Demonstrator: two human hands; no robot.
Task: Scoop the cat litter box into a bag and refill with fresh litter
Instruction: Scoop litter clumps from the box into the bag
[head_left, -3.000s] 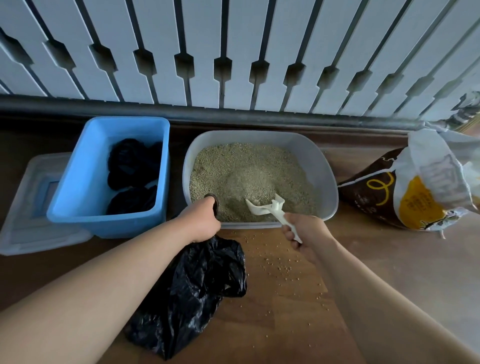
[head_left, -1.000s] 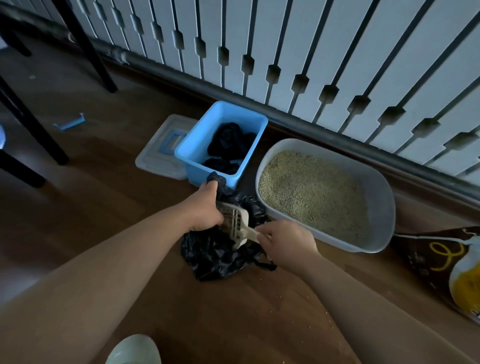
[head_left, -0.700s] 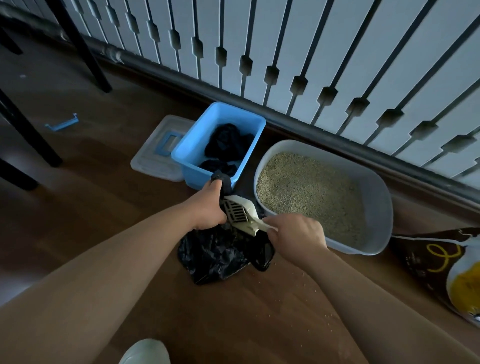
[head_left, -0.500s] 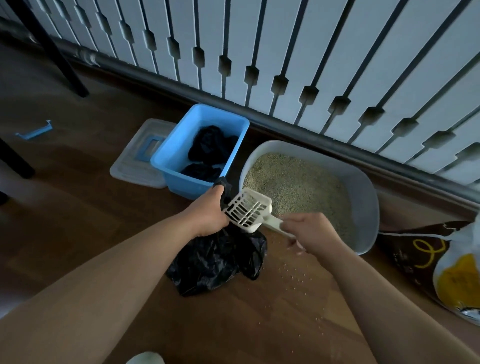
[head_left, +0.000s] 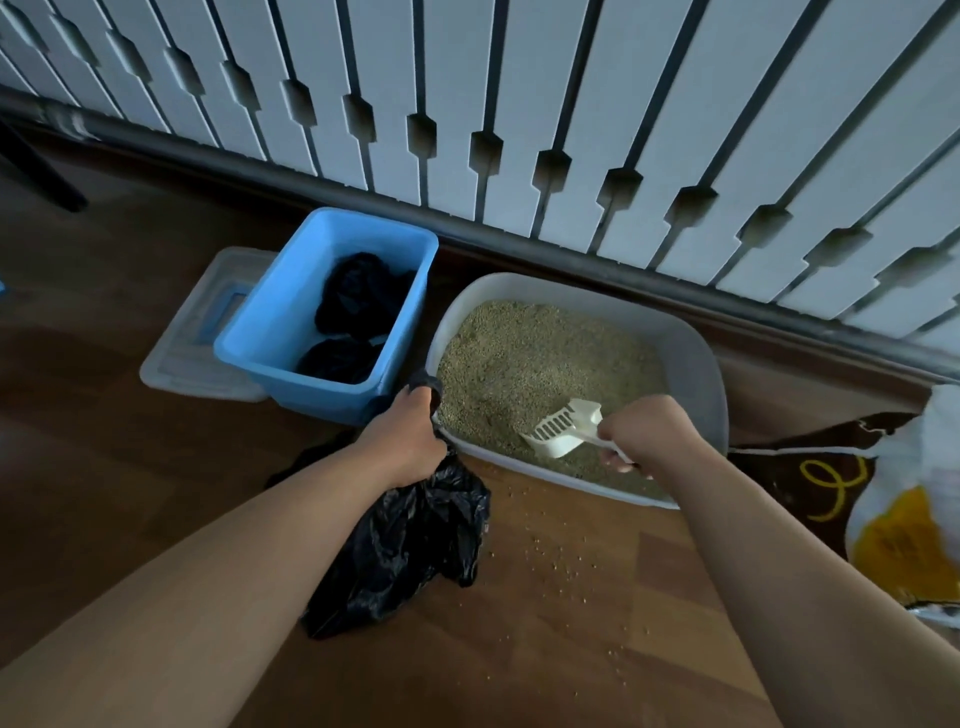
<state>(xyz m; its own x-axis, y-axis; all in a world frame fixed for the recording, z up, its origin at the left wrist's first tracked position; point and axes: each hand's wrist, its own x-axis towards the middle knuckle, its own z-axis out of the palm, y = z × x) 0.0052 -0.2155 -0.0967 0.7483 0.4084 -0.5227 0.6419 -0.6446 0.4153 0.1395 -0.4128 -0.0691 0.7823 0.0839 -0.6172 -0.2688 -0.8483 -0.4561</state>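
Right hand (head_left: 644, 434) grips stiff, light scoop (head_left: 563, 430) by its handle in loose litter (head_left: 540, 358); left hand (head_left: 402, 447) clutches limp bag (head_left: 405, 540) at its neck.

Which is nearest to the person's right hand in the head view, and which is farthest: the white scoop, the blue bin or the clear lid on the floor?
1. white scoop: gripped in the right hand, over the near side of the litter box.
2. blue bin: off to the left, past the litter box.
3. clear lid: farther left still, flat on the floor beside the bin.
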